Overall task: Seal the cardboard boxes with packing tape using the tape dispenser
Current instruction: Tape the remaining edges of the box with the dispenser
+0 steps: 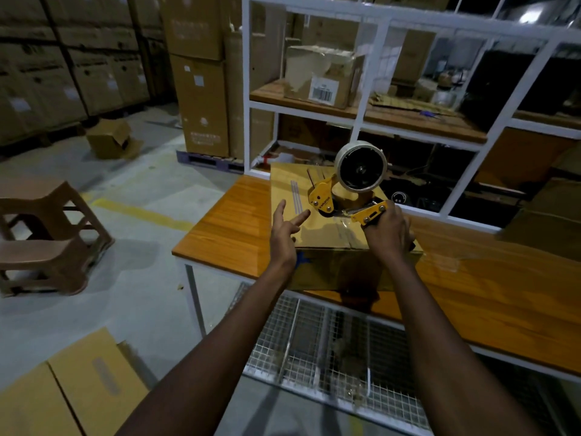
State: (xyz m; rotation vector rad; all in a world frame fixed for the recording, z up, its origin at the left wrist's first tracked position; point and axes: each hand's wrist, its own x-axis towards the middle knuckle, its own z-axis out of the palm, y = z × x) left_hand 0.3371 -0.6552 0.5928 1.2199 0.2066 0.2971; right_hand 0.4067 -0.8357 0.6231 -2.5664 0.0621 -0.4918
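A closed cardboard box point(294, 190) sits on the orange wooden table point(226, 228). My right hand point(388, 231) grips the handle of a yellow tape dispenser point(342, 196), which carries a roll of clear tape point(361, 168) and is held over the box's top, near its middle seam. Glossy tape shows on the box top beneath the dispenser. My left hand point(284, 226) hovers over the left part of the box top with its fingers spread and relaxed, holding nothing.
A white shelf frame point(361, 121) with boxes stands behind the table. Brown plastic stools point(47, 234) stand on the floor at left. Flat cardboard boxes point(69, 391) lie at lower left. A wire mesh rack point(330, 350) runs under the table. Stacked cartons point(72, 58) line the back wall.
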